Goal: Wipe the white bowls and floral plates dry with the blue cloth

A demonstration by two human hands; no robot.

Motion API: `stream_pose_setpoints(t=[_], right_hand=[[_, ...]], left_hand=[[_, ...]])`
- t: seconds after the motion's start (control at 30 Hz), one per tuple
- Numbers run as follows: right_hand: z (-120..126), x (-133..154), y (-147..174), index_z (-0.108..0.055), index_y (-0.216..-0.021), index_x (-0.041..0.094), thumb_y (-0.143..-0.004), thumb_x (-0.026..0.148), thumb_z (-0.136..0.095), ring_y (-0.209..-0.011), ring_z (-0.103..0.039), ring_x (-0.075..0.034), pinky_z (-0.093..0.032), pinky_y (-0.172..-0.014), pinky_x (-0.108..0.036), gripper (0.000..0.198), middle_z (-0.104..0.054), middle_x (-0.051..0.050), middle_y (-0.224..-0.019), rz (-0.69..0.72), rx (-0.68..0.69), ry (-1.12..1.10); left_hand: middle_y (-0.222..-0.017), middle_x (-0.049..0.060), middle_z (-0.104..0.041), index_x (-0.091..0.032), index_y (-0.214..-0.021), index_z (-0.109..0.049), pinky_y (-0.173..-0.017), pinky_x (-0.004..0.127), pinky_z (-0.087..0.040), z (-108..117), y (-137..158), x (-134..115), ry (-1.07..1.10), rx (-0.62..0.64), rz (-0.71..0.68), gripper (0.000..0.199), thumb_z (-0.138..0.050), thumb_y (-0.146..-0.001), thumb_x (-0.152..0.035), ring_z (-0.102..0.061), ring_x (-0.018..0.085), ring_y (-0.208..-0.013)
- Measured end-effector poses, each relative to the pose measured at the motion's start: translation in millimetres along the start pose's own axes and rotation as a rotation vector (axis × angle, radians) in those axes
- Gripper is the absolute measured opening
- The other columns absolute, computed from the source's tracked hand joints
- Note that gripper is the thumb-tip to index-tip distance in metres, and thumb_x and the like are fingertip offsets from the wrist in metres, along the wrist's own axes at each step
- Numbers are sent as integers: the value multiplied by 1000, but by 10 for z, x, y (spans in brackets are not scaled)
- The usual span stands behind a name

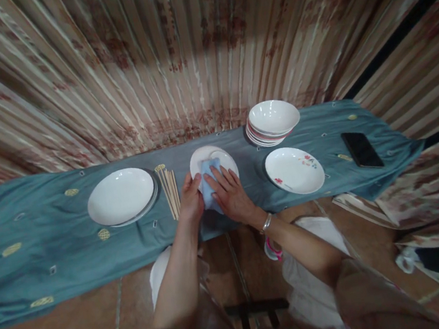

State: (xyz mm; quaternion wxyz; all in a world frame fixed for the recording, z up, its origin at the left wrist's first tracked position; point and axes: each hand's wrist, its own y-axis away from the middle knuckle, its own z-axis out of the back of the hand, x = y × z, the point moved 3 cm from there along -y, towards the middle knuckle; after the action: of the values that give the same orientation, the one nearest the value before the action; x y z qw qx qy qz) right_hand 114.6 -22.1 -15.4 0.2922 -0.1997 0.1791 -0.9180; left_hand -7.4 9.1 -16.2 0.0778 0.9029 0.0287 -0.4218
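A small white plate (200,155) is in front of me at the middle of the table. My left hand (190,199) grips its left rim, the thumb on top. Over the plate's face lies a light blue cloth (207,191), pressed down by the spread fingers of my right hand (232,197). The cloth hangs past the plate's near edge, and the two hands hide the lower part of the plate. Just left of my left hand rest several wooden chopsticks (170,191), lying side by side.
Large white plates (121,195) are stacked at left. To the right stand a stack of bowls (273,117) and a flower-patterned plate (293,172), with a black phone (361,149) farther right. A green cloth (71,255) covers the narrow table; pleated curtains (197,79) hang behind it.
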Motion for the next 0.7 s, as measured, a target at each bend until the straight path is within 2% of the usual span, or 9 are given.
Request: stream_pose_setpoints(t=[0.2,0.43,0.53,0.63,0.7], right_hand=[[122,-58,-175,-37,-150,18,-100,31,-32,-151,-15,-28,-19,-121,-53,52,-27,-11,-162,-71,-49,-38],[253,-193,-365,-39,-147,18,-98,41,-41,-151,-14,-28,-21,-119,-52,54,-16,-14,-164,-157,-203,-64],[270,-138,-390,-43,-145,13,-98,33,-39,-152,-12,-29,-18,-120,-53,51,-21,-15,-162,-113,-199,-66],[274,-11,-389,-44,-145,12,-97,20,-33,-151,-15,-25,-16,-122,-50,50,-35,-12,-157,10,-127,-63],[287,47,-387,-44,-145,15,-96,18,-32,-151,-18,-24,-16,-122,-50,51,-41,-10,-154,56,-91,-63]], left_hand=[[-97,5,-74,-18,-100,-69,-91,29,-52,-103,154,-51,-42,77,19,29,-76,-73,-24,-65,21,-110],[-100,4,-73,-20,-102,-69,-88,30,-53,-189,273,-55,-59,178,30,31,-77,-72,-24,-64,22,-109],[-101,4,-73,-21,-103,-69,-88,31,-53,-156,251,-37,-72,178,4,33,-77,-71,-25,-64,23,-109],[-106,5,-72,-20,-104,-70,-90,30,-52,-115,231,-30,-83,173,-39,35,-78,-70,-26,-63,22,-110],[-109,5,-71,-20,-106,-70,-92,30,-51,-99,230,-31,-99,178,-59,35,-77,-71,-25,-62,22,-111]])
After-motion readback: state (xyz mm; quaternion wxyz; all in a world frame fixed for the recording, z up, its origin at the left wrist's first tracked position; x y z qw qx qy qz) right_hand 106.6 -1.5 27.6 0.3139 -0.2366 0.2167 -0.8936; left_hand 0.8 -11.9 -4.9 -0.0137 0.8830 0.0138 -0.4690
